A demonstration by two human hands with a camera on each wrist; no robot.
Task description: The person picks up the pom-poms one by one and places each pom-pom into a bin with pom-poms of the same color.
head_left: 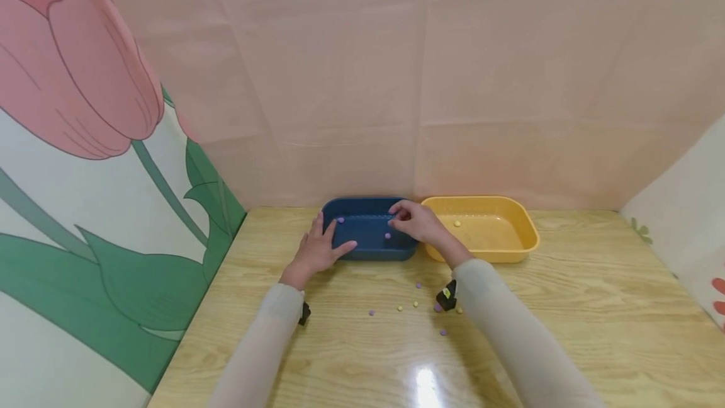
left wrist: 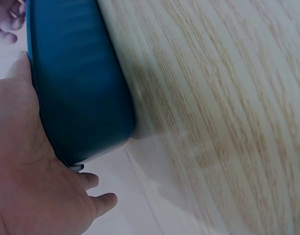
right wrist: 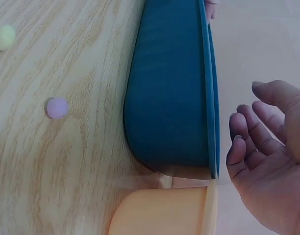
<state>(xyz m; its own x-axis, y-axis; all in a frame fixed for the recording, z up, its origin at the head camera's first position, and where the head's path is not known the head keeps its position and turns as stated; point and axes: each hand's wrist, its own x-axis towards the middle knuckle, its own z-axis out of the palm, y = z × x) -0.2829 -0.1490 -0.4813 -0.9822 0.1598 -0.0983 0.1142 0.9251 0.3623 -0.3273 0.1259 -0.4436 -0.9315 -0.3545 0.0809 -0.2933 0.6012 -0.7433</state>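
Note:
My left hand [head_left: 317,250] lies spread over the left front corner of the blue basin [head_left: 365,255], its palm along the rim [left wrist: 36,93] in the left wrist view. Above the right part of this basin, my right hand [head_left: 418,222] hovers with fingers loosely bent. A gap shows between thumb and fingers of that hand [right wrist: 275,147] in the right wrist view, and nothing is between them. Inside the basin are two small purple pom-poms, one pom-pom [head_left: 341,220] by the left fingers and another pom-pom [head_left: 387,235] below the right hand.
To the right stands a yellow basin [head_left: 532,244] with a yellow pom-pom [head_left: 457,223] inside. Several loose purple and yellow pom-poms lie on the wooden table [head_left: 340,351] in front, among them a purple one [head_left: 371,313]. A pink-covered wall [head_left: 340,112] rises behind both basins.

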